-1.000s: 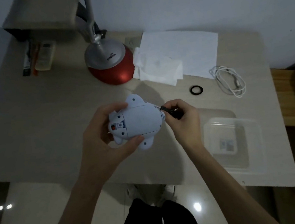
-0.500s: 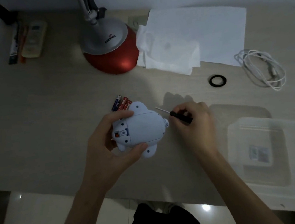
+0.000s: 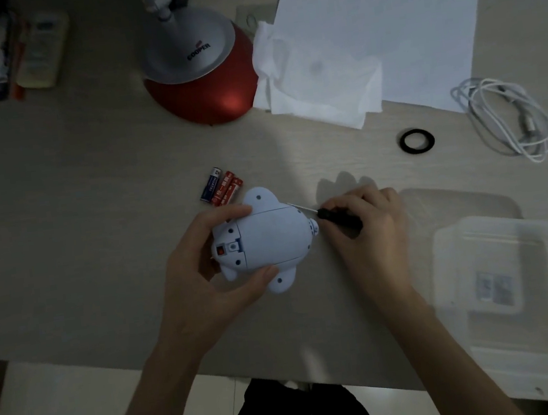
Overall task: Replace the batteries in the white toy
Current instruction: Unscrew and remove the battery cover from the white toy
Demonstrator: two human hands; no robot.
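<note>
Underside of the white toy (image 3: 271, 238) turned up, clasped in the left hand (image 3: 211, 270) just above the desk (image 3: 91, 195): thumb along the near edge, fingers curled over the far side. Right hand (image 3: 368, 230) closed around the black handle of a small screwdriver (image 3: 332, 218), its thin metal shaft reaching left to the toy's far right edge, by a small knob there. Tip apparently touching the shell; whether seated in a screw, too small to tell.

Three AA batteries (image 3: 221, 187) lying together on the desk just beyond the left hand's fingers, one blue, two red. Off to the right of the right hand, a clear plastic container (image 3: 496, 287); farther beyond it, a black ring (image 3: 416, 141) and a coiled white cable (image 3: 510, 116). Well past both hands, a red-based desk lamp (image 3: 201, 75) and white tissue paper (image 3: 319, 84).

Step in hand, by the look of it: opening or closing the battery cover with the screwdriver. Cover panel appears in place and flush, a red switch showing at the left end. Whether the batteries on the desk are the fresh set or the spent set: cannot tell.

Next move likely calls for seating the tip squarely, steadying the toy against twisting, turning with light downward pressure, and keeping any freed screw from rolling off.
</note>
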